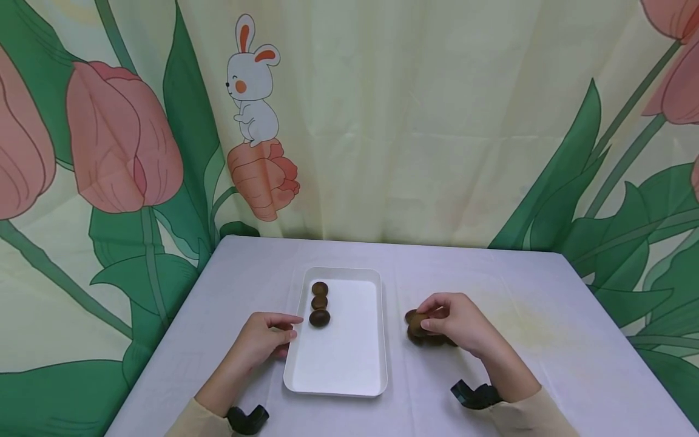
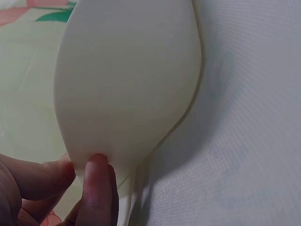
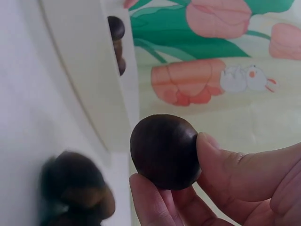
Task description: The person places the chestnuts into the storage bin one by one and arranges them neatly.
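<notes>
A white rectangular tray (image 1: 349,358) lies on the table, with three brown chestnuts (image 1: 319,303) lined up near its far left side. At the tray's left rim is my left hand (image 1: 262,337); in the left wrist view its fingertips (image 2: 96,172) hold the edge from outside. My right hand (image 1: 461,325) pinches a dark, glossy chestnut (image 3: 164,151) between thumb and fingers, right of the tray. Beneath and beside that hand sits a small pile of chestnuts (image 1: 434,341), partly hidden by it; the pile appears blurred in the right wrist view.
A white cloth covers the table (image 1: 469,267). Behind it hangs a curtain (image 1: 393,121) printed with tulips, a rabbit and a carrot. Dark wrist devices (image 1: 477,396) are worn near both sleeves.
</notes>
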`<state>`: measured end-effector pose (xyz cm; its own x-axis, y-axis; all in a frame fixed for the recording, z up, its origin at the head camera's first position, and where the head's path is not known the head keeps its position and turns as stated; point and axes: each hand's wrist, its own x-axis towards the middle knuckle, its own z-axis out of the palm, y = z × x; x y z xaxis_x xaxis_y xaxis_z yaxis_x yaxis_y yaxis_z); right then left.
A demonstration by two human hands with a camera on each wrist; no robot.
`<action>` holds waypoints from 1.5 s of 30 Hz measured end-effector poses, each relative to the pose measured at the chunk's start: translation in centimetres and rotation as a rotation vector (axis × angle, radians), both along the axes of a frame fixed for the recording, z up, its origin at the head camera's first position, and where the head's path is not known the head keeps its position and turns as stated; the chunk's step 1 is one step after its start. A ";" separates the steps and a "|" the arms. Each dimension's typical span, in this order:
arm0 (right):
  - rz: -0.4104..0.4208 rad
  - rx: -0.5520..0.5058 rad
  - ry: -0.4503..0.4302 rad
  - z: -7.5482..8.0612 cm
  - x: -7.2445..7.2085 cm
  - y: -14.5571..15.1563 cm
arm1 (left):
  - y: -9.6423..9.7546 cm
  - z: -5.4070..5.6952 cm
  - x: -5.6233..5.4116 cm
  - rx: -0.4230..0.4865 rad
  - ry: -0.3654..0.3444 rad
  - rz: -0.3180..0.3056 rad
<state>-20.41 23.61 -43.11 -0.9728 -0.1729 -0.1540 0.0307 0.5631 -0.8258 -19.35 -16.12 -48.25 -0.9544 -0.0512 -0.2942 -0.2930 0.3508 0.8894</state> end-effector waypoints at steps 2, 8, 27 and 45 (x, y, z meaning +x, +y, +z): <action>0.015 -0.019 0.004 0.3 -0.2 -0.8 | 0.0 0.0 0.0 0.001 -0.001 0.000; 0.068 -0.071 0.022 0.9 -0.8 -3.2 | 0.0 0.2 0.1 -0.002 -0.003 0.004; 0.166 -0.160 0.028 1.6 -2.0 -8.9 | 0.1 0.3 0.1 -0.016 -0.003 0.006; 0.193 -0.294 -0.041 -0.3 -3.0 -13.4 | 0.1 0.3 0.1 -0.017 0.000 0.004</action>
<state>-23.45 10.19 -43.39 -0.9118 -0.3961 -0.1087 -0.0168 0.3003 -0.9537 -19.27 -16.00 -48.00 -0.9542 -0.0600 -0.2930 -0.2942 0.3650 0.8833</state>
